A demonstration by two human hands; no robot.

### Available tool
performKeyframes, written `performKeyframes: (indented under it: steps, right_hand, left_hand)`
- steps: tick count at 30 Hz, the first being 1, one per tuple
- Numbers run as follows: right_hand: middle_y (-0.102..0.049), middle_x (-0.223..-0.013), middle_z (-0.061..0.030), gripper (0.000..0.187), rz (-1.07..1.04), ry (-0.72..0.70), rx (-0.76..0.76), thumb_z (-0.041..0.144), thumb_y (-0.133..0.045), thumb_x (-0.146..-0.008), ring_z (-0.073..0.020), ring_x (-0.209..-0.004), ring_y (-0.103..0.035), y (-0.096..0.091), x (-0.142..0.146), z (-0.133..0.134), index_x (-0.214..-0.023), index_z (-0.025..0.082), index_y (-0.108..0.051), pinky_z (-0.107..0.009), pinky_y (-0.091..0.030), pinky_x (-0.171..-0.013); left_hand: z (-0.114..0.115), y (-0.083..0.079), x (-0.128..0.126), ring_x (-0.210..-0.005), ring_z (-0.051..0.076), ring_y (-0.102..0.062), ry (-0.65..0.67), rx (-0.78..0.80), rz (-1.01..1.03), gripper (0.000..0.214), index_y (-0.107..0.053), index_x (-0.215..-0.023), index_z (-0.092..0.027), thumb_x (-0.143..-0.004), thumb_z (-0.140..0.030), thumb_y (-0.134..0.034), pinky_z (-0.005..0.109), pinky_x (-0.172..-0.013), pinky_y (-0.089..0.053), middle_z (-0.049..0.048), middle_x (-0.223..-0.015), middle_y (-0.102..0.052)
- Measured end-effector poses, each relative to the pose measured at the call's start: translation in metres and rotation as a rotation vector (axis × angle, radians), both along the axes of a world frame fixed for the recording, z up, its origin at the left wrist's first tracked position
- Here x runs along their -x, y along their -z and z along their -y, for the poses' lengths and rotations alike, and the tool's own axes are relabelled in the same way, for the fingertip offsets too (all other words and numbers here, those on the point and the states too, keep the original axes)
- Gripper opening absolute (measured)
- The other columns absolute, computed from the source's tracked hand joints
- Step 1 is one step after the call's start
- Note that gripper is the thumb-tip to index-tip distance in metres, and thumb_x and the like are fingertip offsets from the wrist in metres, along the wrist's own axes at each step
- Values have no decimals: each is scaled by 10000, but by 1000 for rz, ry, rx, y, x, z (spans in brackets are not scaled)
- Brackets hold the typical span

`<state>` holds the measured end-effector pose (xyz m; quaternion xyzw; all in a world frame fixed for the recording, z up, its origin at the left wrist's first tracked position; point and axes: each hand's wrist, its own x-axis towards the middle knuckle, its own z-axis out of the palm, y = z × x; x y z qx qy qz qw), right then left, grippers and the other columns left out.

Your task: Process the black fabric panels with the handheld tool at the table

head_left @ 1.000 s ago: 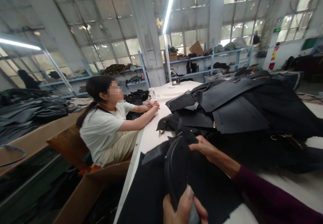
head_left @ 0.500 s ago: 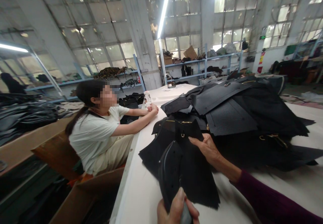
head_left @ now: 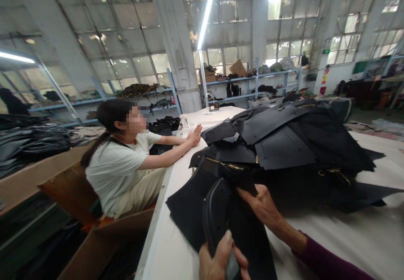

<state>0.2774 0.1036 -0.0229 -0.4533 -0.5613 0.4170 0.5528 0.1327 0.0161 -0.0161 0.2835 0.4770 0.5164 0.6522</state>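
Note:
In the lower middle, my left hand (head_left: 221, 257) is closed round a curved black piece (head_left: 217, 208) with small studs, which looks like a bag handle. Its lower end is partly hidden by the fingers. That piece lies over a black bag panel (head_left: 186, 198) with a gold zipper (head_left: 233, 166) along its top. At the panel's right side my right hand (head_left: 267, 210), in a purple sleeve, grips the dark material with the thumb on top. The other fingers are mostly hidden beneath or behind it.
A heap of black bag pieces (head_left: 284, 141) with gold fittings covers the right of the white table (head_left: 183, 250). A seated person (head_left: 120, 158) rests both forearms on the table edge, at left. A lamp post (head_left: 203, 74) stands behind, before blue shelves (head_left: 227, 81).
My right hand has moved slightly down with the panel, which now folds over, so its metal ring no longer shows. The seated person's fingers have straightened. My left hand keeps its hold.

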Motion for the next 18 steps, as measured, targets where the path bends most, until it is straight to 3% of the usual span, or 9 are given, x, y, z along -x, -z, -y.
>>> performKeyframes:
  steps: [11, 18]
  right_hand:
    - [-231, -567, 55, 495, 149, -147, 0, 518, -647, -717, -78, -522, -179, -8, -19, 5, -525, 198, -323, -251, -129, -461]
    - [-358, -584, 35, 408, -3, -88, 110, 530, -583, -765, -97, -497, -348, -7, -19, 4, -613, 192, -410, -225, -284, -437]
  left_hand:
    - [-2, 1, 2, -287, 108, -501, -20, -44, -23, 422, -548, -604, -136, -647, -532, -686, 183, -337, -377, 29, -398, -595]
    - [-2, -1, 5, -301, 112, -522, -77, -42, -2, 450, -528, -629, -148, -638, -568, -689, 174, -339, -377, 18, -408, -599]
